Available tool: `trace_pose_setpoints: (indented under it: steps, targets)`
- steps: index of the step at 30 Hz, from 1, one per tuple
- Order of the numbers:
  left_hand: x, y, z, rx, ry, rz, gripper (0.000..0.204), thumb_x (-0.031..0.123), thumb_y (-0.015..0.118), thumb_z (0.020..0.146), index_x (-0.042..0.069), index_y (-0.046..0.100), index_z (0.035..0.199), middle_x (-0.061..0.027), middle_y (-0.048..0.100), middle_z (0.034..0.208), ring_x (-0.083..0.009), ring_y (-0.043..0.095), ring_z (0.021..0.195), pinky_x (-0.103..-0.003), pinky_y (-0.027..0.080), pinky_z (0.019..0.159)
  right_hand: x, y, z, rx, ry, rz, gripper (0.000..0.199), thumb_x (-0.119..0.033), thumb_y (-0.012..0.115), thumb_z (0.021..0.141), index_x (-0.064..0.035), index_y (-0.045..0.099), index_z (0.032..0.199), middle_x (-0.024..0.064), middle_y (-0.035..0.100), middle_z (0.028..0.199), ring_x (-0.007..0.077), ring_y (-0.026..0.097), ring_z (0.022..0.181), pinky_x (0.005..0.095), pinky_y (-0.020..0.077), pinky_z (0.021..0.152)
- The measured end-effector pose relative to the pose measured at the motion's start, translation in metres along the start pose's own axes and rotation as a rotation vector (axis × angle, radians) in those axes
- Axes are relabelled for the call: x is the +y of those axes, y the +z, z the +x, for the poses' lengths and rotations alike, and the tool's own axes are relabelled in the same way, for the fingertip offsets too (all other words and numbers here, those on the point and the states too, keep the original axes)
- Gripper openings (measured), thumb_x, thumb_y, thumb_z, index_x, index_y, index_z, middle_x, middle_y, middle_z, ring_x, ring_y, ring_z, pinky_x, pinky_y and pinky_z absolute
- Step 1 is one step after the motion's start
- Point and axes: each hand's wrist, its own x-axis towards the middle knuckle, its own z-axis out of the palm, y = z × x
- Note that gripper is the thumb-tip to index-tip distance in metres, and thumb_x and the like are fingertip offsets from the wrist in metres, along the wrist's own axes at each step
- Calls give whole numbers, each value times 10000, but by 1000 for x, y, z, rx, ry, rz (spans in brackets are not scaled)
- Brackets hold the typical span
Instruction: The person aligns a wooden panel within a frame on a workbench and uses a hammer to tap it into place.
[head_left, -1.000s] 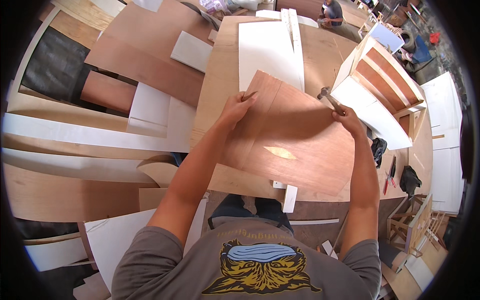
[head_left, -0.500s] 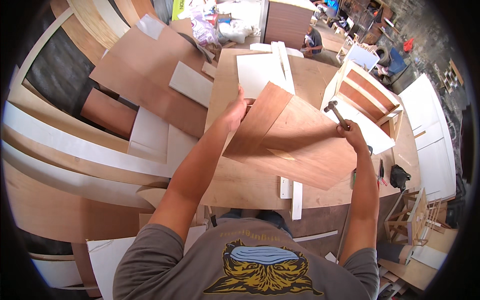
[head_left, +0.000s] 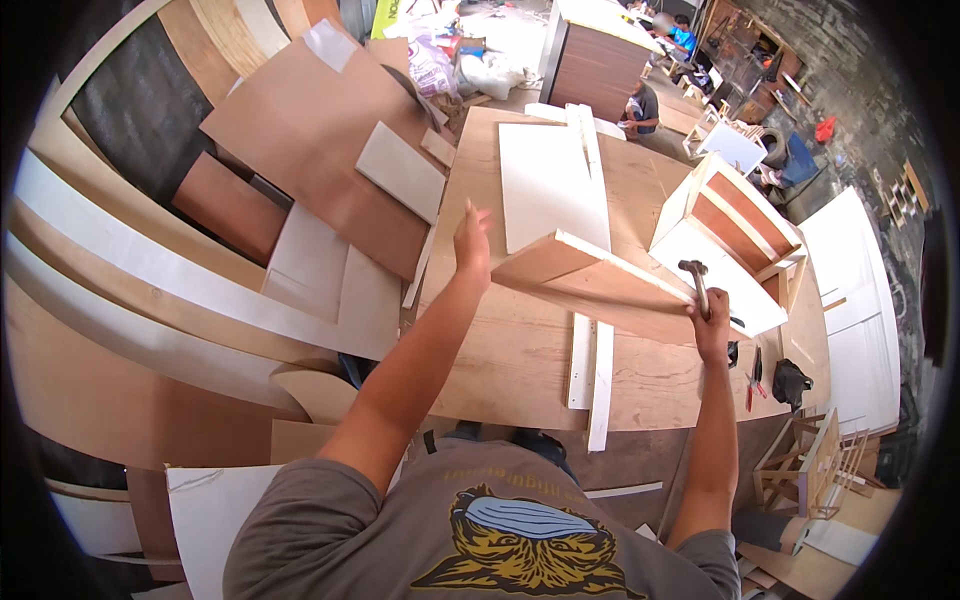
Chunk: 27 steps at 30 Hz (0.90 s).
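Note:
My right hand point(head_left: 712, 322) is wrapped around the handle of a hammer point(head_left: 693, 268), its head pointing up and away from me. That hand also sits against the right end of a brown wooden panel point(head_left: 610, 290), which stands tilted over the workbench point(head_left: 480, 370) with its pale edge upward. My left hand point(head_left: 473, 240) is off the panel, held up near its left corner with fingers apart and nothing in them. Beneath and behind the panel lie a white board point(head_left: 540, 180) and narrow white strips point(head_left: 600, 390).
A white and brown wooden cabinet frame point(head_left: 735, 225) stands at the bench's right side. Near it lie red-handled pliers point(head_left: 752, 390) and a black plastic bag point(head_left: 792, 382). Large sheets and boards point(head_left: 310, 140) lean at the left. A person point(head_left: 640, 105) crouches beyond the bench.
The panel has tipped from lying broad face up to standing on edge. My left hand has let go of it. The hammer stays in my right hand.

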Motion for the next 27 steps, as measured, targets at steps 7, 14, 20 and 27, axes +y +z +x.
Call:
trace_pose_setpoints:
  steps: [7, 14, 20, 27]
  targets:
    - [-66, -10, -74, -244, -749, -192, 1108, 783, 585, 914, 10, 280, 1647, -296, 438, 1597, -416, 526, 1411, -669, 437, 1104, -4, 14, -69, -15, 17, -150, 338, 32, 842, 759, -25, 703, 1061, 147, 598, 1162, 337, 599, 1090, 427, 495, 914]
    - [-115, -40, -71, -519, -764, -581, 454, 315, 576, 989, -47, 646, 1255, -212, 721, 1255, -343, 691, 1213, -573, 574, 1013, -37, 17, -111, -82, 32, -124, 345, 37, 870, 723, -59, 740, 1027, 145, 622, 1158, 319, 650, 983, 424, 539, 787]
    - [-165, -92, -65, -449, -489, -303, 227, 201, 583, 930, 17, 677, 1024, -130, 720, 952, -265, 718, 905, -472, 614, 831, -24, 48, -171, -160, 38, -142, 296, 17, 829, 756, -85, 768, 1027, 150, 664, 1107, 333, 694, 922, 424, 569, 758]
    - [-205, -142, -55, -260, -687, -290, 206, 195, 589, 894, 4, 651, 941, -124, 687, 839, -274, 702, 735, -442, 613, 718, -25, 114, -222, -297, 50, -180, 279, -119, 873, 802, -77, 754, 1051, 131, 680, 1105, 353, 673, 1009, 449, 563, 823]
